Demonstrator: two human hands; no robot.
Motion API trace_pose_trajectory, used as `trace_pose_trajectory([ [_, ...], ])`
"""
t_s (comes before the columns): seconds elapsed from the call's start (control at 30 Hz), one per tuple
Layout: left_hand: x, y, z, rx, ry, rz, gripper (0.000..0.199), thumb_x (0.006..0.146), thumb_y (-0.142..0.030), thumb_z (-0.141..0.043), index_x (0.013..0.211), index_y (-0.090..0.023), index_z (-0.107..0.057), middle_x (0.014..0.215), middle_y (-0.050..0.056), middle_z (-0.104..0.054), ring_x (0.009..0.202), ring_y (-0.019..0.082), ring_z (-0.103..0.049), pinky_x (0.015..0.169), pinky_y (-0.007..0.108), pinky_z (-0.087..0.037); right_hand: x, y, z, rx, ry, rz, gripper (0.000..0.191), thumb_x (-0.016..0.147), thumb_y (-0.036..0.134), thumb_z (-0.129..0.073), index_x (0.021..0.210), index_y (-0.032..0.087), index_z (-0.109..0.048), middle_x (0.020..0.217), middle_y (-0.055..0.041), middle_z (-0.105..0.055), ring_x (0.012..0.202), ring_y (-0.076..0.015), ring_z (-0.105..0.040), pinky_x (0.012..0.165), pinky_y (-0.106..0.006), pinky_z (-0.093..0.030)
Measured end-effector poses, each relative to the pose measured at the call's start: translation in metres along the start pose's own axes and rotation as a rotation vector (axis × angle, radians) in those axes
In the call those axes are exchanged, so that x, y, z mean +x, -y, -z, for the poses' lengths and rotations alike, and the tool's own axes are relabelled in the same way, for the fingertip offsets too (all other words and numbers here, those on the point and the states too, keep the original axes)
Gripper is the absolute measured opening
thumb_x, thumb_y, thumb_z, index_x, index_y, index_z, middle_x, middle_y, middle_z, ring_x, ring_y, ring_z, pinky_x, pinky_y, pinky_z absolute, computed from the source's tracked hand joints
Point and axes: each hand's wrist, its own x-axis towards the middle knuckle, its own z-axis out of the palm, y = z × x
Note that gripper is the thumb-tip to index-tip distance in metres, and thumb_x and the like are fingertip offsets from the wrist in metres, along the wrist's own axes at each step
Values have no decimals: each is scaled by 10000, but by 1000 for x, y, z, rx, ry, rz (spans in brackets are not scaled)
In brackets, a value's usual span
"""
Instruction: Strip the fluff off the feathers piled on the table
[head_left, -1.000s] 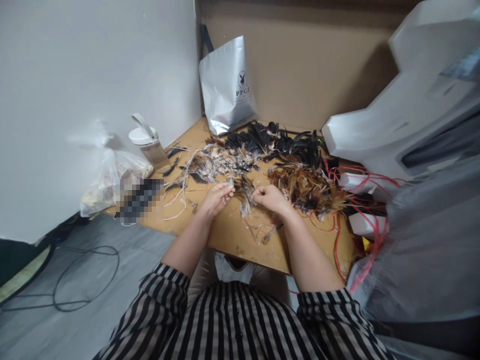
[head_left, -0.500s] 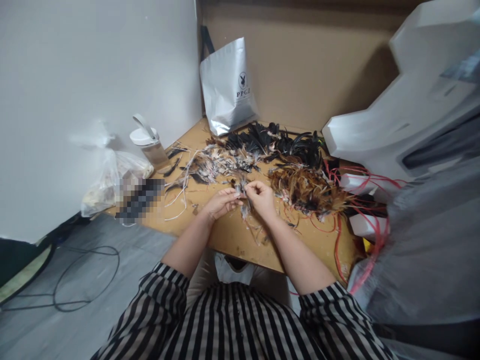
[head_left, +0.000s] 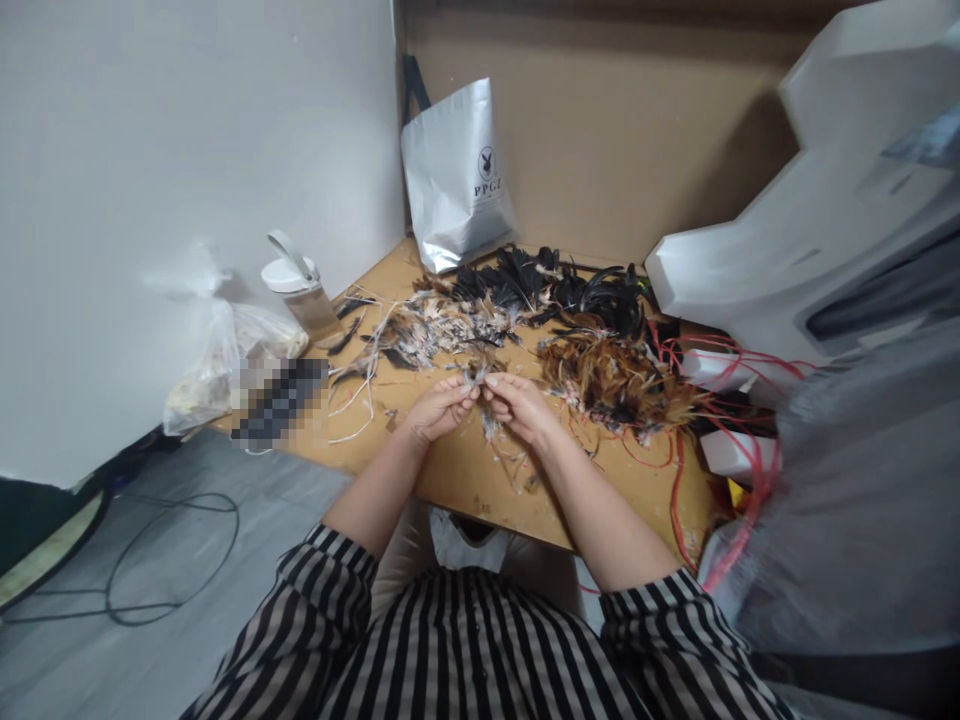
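Close together over the middle of the wooden table (head_left: 465, 485), both hands pinch a small tuft of feathers (head_left: 477, 372). My left hand (head_left: 442, 408) is closed on its left side, and my right hand (head_left: 517, 405) grips it from the right. Beyond them lie a pale speckled feather pile (head_left: 450, 325) and a row of black feathers (head_left: 525, 278). A brown feather pile (head_left: 619, 380) is to the right of my right hand. Loose feather bits (head_left: 514, 465) are scattered just below the hands.
A silver bag (head_left: 457, 180) stands at the back. At the left are a lidded cup (head_left: 304, 295), a plastic bag (head_left: 225, 360) and white strings (head_left: 367, 385). Red strings (head_left: 679, 500) and white foam pieces (head_left: 735, 453) lie at the right edge.
My right hand has turned and lowered slightly, its fingers now lower around the tuft. My left fingers have closed more tightly together.
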Motion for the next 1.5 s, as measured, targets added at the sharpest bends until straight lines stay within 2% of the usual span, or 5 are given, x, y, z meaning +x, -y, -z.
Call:
trace_pose_trajectory([
  [0.2, -1, 1, -2, 12, 34, 37, 190, 624, -182, -702, 762, -91, -608, 635, 2, -575, 507, 15, -498, 496, 103, -396, 2, -5, 0, 63, 22, 20, 272, 616, 345, -692, 630, 157, -496, 544, 41, -515, 380, -13, -268, 377, -174, -109],
  [0.53, 5, 4, 0, 290, -153, 27, 254, 630, -293, -694, 783, -109, -607, 733, 48, -659, 530, 80, -591, 422, 147, -369, 3, 2, 5, -304, -286, 209, 271, 594, 382, -673, 579, 156, -525, 481, 54, -472, 424, -50, -347, 427, -196, -246],
  [1.0, 4, 5, -3, 389, -166, 30, 258, 593, -286, -715, 743, -104, -610, 694, 54, -662, 524, 74, -568, 485, 173, -399, 4, 4, 8, -517, -256, 236, 247, 632, 387, -617, 636, 142, -583, 565, 13, -559, 492, -80, -429, 493, -209, -329],
  [1.3, 7, -1, 4, 240, -319, -91, 227, 596, -255, -712, 721, -113, -586, 684, 32, -657, 503, 42, -542, 447, 131, -369, -6, 21, 37, -1071, -86, 40, 197, 641, 311, -559, 600, 130, -626, 516, 21, -537, 478, -78, -421, 477, -197, -304],
  [1.5, 7, 0, 4, 238, -309, -97, 222, 605, -250, -706, 735, -112, -590, 697, 33, -657, 510, 38, -540, 454, 127, -377, -8, 19, 32, -1259, -191, 180, 174, 692, 261, -498, 693, 169, -645, 633, 7, -625, 563, -101, -515, 542, -197, -337],
])
